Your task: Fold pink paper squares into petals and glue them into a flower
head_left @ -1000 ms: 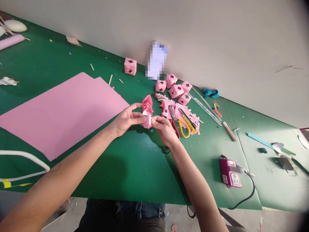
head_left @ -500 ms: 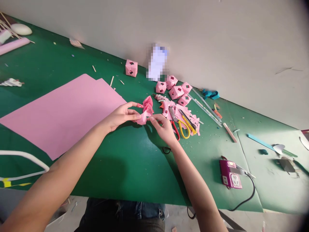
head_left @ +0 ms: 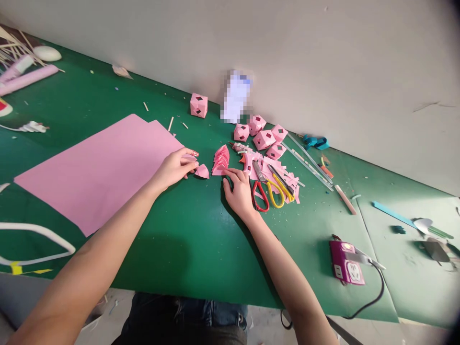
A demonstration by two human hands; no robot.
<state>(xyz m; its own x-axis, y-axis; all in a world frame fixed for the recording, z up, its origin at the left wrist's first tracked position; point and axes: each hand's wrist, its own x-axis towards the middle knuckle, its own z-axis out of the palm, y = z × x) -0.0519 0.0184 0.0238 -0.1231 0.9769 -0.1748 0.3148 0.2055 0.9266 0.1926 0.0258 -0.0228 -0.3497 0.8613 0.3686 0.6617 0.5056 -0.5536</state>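
Observation:
My left hand (head_left: 173, 168) is closed over the edge of the pink sheets, with a pink paper piece between its fingers. Just off its fingertips is a curved pink paper piece (head_left: 202, 171); whether the thumb touches it is hard to tell. To the right, a fanned stack of folded pink paper pieces (head_left: 220, 159) lies on the green table. My right hand (head_left: 238, 189) has bent fingers at the stack's near end, with the fingertips on the lowest light-pink piece. Its thumb sits a little below the forefinger.
Large pink paper sheets (head_left: 104, 167) spread on the left. Scissors (head_left: 261, 191), a glue gun (head_left: 247, 160) and paper strips (head_left: 287, 179) lie beside my right hand. Pink paper cubes (head_left: 264, 139) and a blurred phone (head_left: 235, 96) are behind. A purple power adapter (head_left: 345, 263) sits right.
My hands have moved apart: the left drew back leftward, while the right came down by the stack's near end. The curved piece formerly between both hands is no longer held by both.

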